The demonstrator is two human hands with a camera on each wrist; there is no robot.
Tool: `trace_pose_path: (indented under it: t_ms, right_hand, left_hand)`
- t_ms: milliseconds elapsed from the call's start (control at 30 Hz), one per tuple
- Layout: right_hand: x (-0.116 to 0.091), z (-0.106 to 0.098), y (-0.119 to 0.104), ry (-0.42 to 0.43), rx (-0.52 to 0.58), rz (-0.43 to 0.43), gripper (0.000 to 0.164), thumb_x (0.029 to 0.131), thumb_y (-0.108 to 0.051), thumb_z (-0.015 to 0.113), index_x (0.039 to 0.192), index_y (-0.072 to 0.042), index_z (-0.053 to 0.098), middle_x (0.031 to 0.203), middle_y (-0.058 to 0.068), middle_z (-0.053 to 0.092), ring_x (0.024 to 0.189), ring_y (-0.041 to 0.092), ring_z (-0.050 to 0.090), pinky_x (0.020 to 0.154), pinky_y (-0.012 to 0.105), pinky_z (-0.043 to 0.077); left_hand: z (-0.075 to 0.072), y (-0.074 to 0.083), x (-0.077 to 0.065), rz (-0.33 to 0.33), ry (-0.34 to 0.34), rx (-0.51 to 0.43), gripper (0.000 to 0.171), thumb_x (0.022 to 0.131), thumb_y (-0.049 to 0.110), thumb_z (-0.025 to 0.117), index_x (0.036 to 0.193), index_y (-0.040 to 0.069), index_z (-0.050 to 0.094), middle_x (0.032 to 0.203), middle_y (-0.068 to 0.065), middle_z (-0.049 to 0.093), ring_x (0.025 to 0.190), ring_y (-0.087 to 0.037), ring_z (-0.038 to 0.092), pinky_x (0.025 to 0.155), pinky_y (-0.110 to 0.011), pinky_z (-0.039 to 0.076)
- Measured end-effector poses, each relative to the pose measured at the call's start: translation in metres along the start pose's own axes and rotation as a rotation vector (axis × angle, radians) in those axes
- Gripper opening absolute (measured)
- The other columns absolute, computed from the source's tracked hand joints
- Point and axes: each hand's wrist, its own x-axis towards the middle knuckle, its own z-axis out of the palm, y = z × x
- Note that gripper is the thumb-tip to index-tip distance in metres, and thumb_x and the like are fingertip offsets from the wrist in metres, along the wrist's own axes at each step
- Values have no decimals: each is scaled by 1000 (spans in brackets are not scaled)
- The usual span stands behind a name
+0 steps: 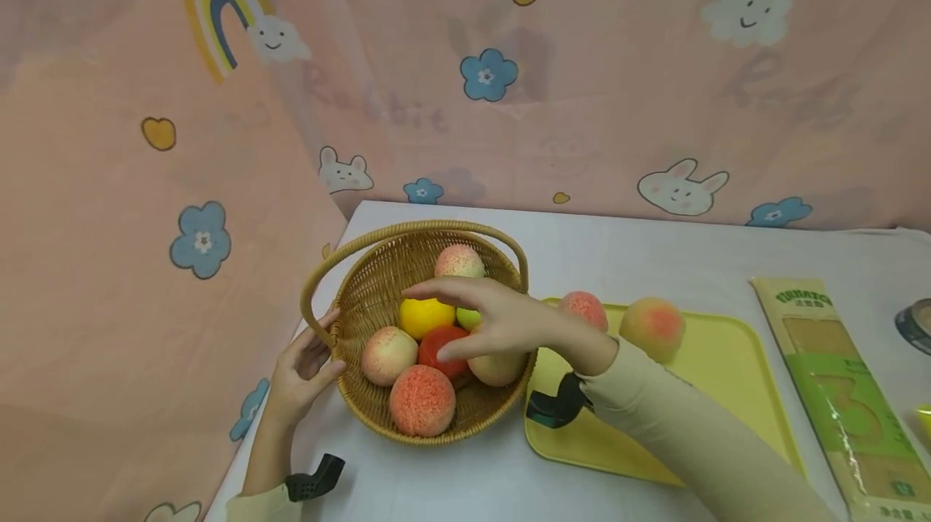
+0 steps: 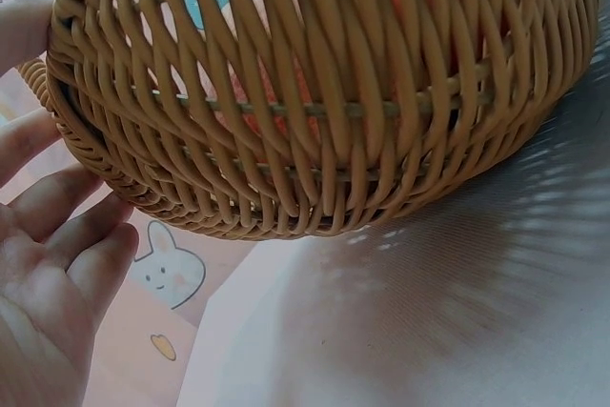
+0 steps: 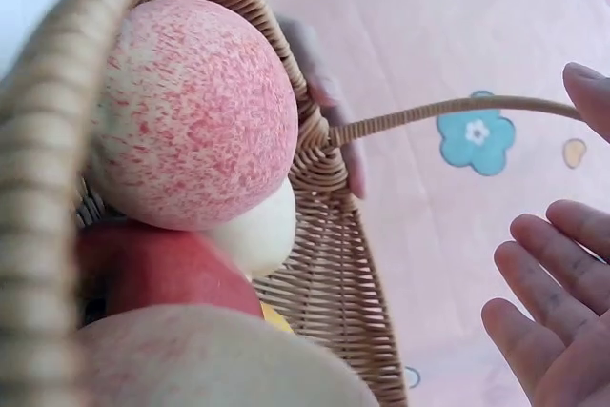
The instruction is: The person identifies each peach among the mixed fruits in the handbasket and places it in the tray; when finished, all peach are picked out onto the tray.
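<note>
On table (image 1: 465, 490): basket (image 1: 374, 288) is facing upward, handle (image 1: 436, 225) arching left-to-right; left hand (image 1: 296, 383) gripping rim (image 1: 429, 441); right hand (image 1: 498, 314) spreading wide; packet (image 1: 836, 393) showing "3".

Right sleeve (image 1: 684, 417): here's cream fabric, long, softly creased!
Left sleeve (image 1: 263, 504): matching cream, only its end showing, near edge.
Right wrist gadget (image 1: 556, 403): black, chunky, angular!
Left wrist gadget (image 1: 316, 479): black again, bent and stubby.
Left hand (image 1: 294, 376), right hand (image 1: 498, 316): both bare.

Basket (image 1: 371, 288) holds fruit (image 1: 423, 401); right of it, tray (image 1: 727, 393) bears 2 peaches (image 1: 653, 330); packet (image 1: 836, 393) lies right of tray.
</note>
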Motion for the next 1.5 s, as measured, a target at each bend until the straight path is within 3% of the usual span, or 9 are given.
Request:
trace_pose_path:
  t_ms: [133,300,467,700,1167,1500]
  right_hand:
    - [21,3,3,-56,-7,34,65,85,-23,70,142,-10,41,145,3,45,135,20,40,113,40,33]
    - [44,10,11,-117,34,105,66,85,-22,70,142,-9,40,146,3,44,137,17,38,115,35,29]
    - [64,18,12,-187,22,139,66,85,-21,70,142,-5,40,146,7,44,137,19,38,115,35,30]
    - [84,27,19,-256,-19,192,68,82,-24,72,141,-8,42,144,6,46,135,18,40,112,34,34]
    - [96,43,33,-374,-108,237,65,83,-19,71,141,-7,43,143,4,48,133,16,42,110,28,35]
    - [95,53,40,-375,-149,263,64,82,-17,73,140,-14,46,140,1,50,123,11,48,104,25,39]
  left_hand:
    - [1,1,2,21,0,4,61,79,-15,58,137,-13,39,143,-26,41,131,-12,46,102,-19,41]
    - [2,4,4,20,-7,2,61,79,-15,59,137,-13,39,143,-26,42,131,-10,46,103,-19,41]
    - [0,3,2,10,-11,10,61,79,-15,58,137,-13,39,144,-22,42,131,-10,45,103,-18,41]
    - [-1,1,2,-9,-37,15,61,81,-14,57,138,-12,37,145,-7,44,132,-9,44,104,-18,40]
    - [-1,3,1,9,-28,-3,62,80,-15,57,138,-13,36,146,-11,44,133,-11,43,104,-18,40]
    - [-3,2,1,8,-37,-3,61,80,-15,59,137,-16,36,145,-9,44,134,-10,42,104,-19,39]
